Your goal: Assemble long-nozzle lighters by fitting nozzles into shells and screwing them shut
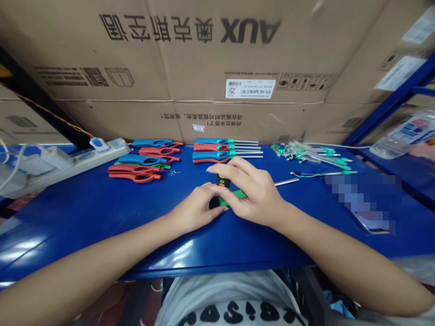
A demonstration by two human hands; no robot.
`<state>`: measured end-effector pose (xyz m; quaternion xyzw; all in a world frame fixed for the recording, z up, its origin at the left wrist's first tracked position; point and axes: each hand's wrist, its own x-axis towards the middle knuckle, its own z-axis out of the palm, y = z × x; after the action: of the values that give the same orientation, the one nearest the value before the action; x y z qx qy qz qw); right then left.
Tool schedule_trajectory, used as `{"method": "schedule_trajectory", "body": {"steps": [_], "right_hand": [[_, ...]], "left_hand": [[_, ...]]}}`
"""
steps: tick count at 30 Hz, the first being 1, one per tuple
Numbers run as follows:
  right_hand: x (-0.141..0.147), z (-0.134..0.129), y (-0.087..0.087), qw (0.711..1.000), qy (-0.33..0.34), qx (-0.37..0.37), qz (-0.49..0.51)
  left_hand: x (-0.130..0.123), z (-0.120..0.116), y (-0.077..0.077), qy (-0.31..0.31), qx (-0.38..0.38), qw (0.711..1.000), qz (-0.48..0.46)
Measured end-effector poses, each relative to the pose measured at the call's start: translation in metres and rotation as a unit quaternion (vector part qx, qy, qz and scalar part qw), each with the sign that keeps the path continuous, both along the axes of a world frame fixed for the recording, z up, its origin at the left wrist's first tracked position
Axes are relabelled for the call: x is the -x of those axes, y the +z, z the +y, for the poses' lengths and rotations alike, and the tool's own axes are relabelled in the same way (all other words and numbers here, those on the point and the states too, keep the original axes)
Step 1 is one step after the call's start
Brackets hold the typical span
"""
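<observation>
My right hand [258, 192] is wrapped round the black-and-yellow handle [223, 181] of a short screwdriver, held upright; its tip is hidden. Beneath it lies a green long-necked lighter [234, 197], partly covered by my fingers, its metal tube [287, 182] sticking out to the right. My left hand [197, 208] grips the lighter's left end, thumb along its near side. Beyond my hands rest several blue and red lighters with metal tubes [228, 147]. A few tiny screws [174, 173] lie left of them.
Blue and red lighter shells [142, 172] are stacked at left, beside a white power strip [91, 165]. Metal tubes with green ends [312, 154] are heaped at right, near a blurred phone [369, 210] and a plastic bottle [404, 133]. A cardboard box [190, 81] stands behind the blue table [112, 240].
</observation>
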<state>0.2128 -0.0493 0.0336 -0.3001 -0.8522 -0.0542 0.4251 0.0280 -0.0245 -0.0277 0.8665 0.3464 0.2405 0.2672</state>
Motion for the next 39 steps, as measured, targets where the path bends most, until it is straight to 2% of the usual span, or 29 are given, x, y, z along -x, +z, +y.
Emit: {"method": "schedule_trajectory", "body": {"steps": [4,13,19,23,27,30,34,39], "right_hand": [[0.002,0.0,-0.003,1.0,0.001,-0.013,0.004],[0.0,0.003,-0.002,0.998,-0.008,0.04,0.054],[-0.011,0.009,0.005,0.985,0.001,0.118,0.124],[-0.039,0.025,0.022,0.975,-0.069,0.112,0.182],[-0.084,0.045,0.033,0.972,-0.187,0.088,0.108],[-0.115,0.058,0.025,0.962,-0.264,0.064,0.024],[-0.138,0.068,0.003,0.95,-0.306,0.062,-0.005],[-0.147,0.074,-0.013,0.954,-0.283,0.093,-0.04]], "left_hand": [[0.0,-0.001,0.001,-0.001,0.003,1.0,-0.006],[0.0,0.002,-0.001,-0.016,-0.028,0.999,-0.024],[0.004,0.001,0.014,-0.012,-0.013,1.0,0.023],[0.019,0.006,0.03,-0.012,-0.014,0.995,0.093],[0.03,0.015,0.034,0.014,-0.064,0.988,0.143],[0.028,0.02,0.03,0.025,-0.087,0.983,0.159],[0.021,0.03,0.028,0.01,-0.093,0.978,0.188],[0.024,0.056,0.031,0.029,-0.114,0.968,0.222]]}}
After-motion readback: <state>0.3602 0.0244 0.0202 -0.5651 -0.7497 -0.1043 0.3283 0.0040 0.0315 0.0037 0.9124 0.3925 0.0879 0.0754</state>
